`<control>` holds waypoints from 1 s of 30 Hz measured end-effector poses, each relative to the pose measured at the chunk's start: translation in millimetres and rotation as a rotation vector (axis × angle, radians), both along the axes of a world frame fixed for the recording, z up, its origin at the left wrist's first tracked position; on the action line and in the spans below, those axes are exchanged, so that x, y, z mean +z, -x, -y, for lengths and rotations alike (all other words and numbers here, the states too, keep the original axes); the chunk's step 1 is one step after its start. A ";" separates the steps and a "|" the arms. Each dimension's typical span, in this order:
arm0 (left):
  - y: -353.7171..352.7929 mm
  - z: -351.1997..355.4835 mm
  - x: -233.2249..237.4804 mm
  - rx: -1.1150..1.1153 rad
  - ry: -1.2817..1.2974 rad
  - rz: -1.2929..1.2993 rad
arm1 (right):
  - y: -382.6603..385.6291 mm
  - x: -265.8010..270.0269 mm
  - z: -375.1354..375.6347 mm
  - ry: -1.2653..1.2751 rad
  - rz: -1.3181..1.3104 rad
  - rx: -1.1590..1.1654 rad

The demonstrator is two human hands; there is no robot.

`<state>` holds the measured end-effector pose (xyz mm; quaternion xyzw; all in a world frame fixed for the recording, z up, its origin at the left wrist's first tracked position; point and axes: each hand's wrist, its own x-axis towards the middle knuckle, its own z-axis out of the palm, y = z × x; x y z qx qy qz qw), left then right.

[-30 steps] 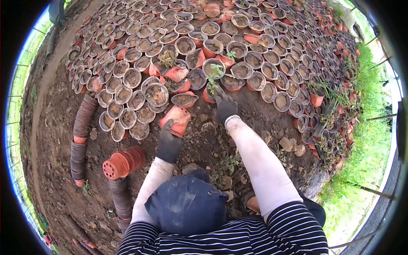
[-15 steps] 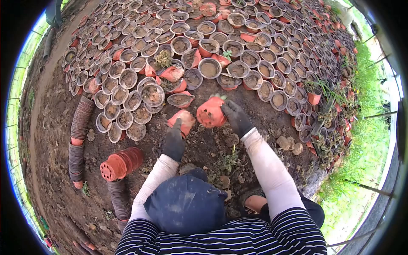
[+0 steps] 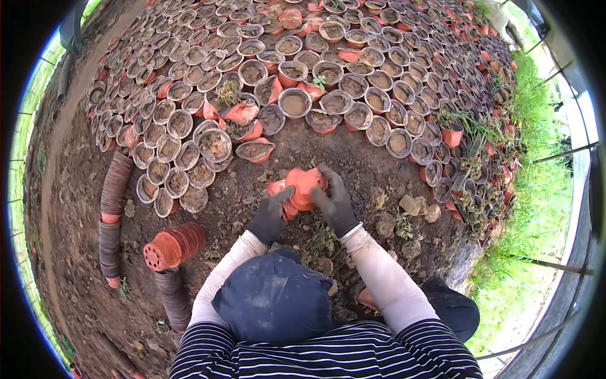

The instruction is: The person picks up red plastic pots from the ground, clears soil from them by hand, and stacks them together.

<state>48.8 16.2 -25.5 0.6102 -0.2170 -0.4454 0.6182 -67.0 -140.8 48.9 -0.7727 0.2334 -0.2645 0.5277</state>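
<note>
In front of me two red-orange plastic plant pots are brought together. My left hand, in a dark glove, is closed on the lower left pot, partly hidden by the other one. My gloved right hand grips the upper flowerpot from its right side, thumb below and fingers near its holed base. The two pots overlap each other above bare soil. To the lower left lies a short stack of red pots.
Soil-filled pots stand in packed rows ahead. Long nested pot stacks lie on the ground at left, another nearer me. Clods and weeds are at right, with grass beyond.
My right hand has moved left and down, bringing its pot against the one in my left hand. The left hand has shifted slightly down and right. The view has shifted a little.
</note>
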 end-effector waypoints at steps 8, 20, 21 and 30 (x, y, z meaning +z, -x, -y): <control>1.5 -16.4 46.3 -0.271 -0.049 0.767 | -6.3 -3.4 9.5 -0.036 -0.183 -0.053; -16.0 -10.2 22.6 0.287 -0.042 0.584 | 7.1 32.4 21.9 0.257 -0.108 -0.016; -14.9 -20.6 10.2 0.272 -0.063 0.845 | 6.2 35.0 26.2 0.381 -0.097 0.078; -11.9 3.2 47.9 0.525 0.053 -0.127 | 7.6 26.7 70.9 0.689 -0.290 0.035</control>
